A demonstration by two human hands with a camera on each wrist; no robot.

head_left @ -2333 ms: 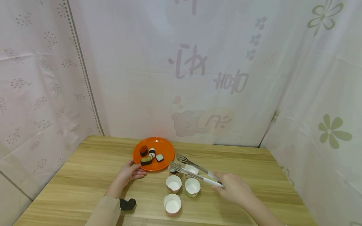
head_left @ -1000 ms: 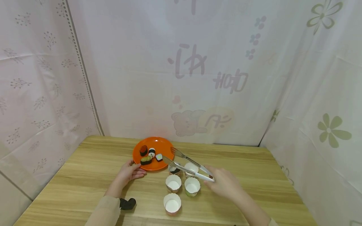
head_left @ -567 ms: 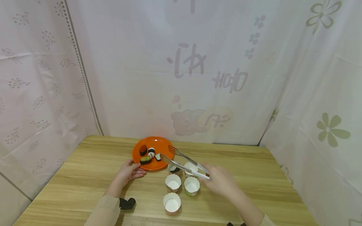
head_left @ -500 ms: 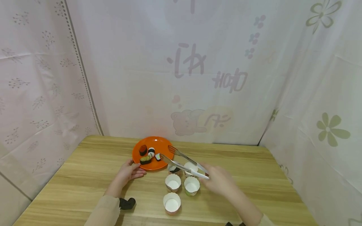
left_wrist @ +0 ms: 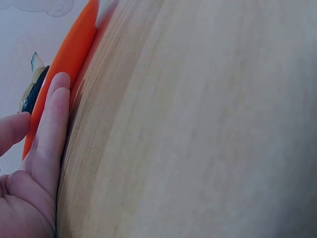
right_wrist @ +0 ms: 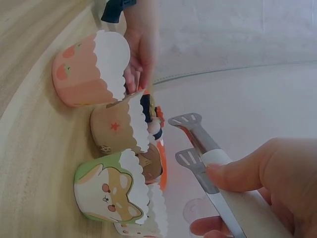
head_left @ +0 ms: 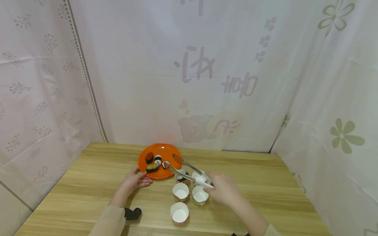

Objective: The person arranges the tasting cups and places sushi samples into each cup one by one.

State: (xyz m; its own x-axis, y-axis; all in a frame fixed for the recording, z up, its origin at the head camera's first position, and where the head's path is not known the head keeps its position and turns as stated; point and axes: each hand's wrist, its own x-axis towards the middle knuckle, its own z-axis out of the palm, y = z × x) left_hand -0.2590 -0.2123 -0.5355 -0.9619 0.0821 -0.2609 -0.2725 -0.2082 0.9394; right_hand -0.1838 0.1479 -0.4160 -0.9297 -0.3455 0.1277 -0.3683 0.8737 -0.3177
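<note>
- Orange, round, glossy plate [head_left: 166,151], on the far part of the wood-grain tabletop [head_left: 257,173]: the left hand [head_left: 134,180] pinches its near-left rim, thumb above, other fingers nearly straight along the outside; the left wrist camera cuts the plate off.
- White, dark-edged, squarish toy sushi piece [head_left: 163,164], right of three other sushi pieces on the plate: no clear long axis; the left hand is the nearer hand.
- Silver metal tongs with white handles [head_left: 189,177]: they slant from near right to far left, arms spread, nothing visible between them. The near tip partly hides the squarish piece; whether they touch, I cannot tell.
- White-lined, scallop-edged paper cups [head_left: 179,222], five, near and right of the plate: the tongs partly cover the far two.
- Bare right hand [head_left: 222,187]: fingers curled round the tongs' handles, some hidden.
</note>
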